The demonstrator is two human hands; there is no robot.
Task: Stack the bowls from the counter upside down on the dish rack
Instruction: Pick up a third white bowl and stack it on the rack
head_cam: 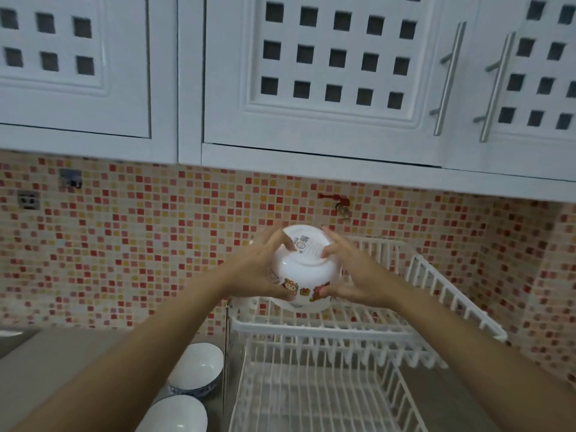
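One cartoon-printed bowl (301, 269) is held inverted, foot ring uppermost, above the upper tier of the dish rack (352, 325), toward its 9 o'clock end. The bowl is gripped from both sides: the left hand (258, 269) is closed around its 9 o'clock flank with fingertips on the foot, and the right hand (352, 272) is closed around its 3 o'clock flank likewise. Whether the rim is already touching the rack wires cannot be determined, since the view is blurred there.

The step in hand is judged to be the placing of the first bowl; no other bowl is seen on the rack. For the next move, the bowl should be lowered level until its rim is seated across the wires, and only then should both hands be released.

Two further bowls remain upright on the counter (62, 363) at 7 o'clock of the rack: a blue-patterned bowl (199, 369) and, nearer the camera, a plain white bowl (177, 414), partly cut off by the frame edge. These are judged to be still awaiting transfer.

A lower rack tier (311, 397) is located beneath the upper one. At 12 o'clock, the wall cabinets (311, 73) overhang the mosaic backsplash (124, 244), so headroom above the rack is limited. The raised wire side rail (452, 294) at 3 o'clock should be cleared by the right hand on withdrawal.
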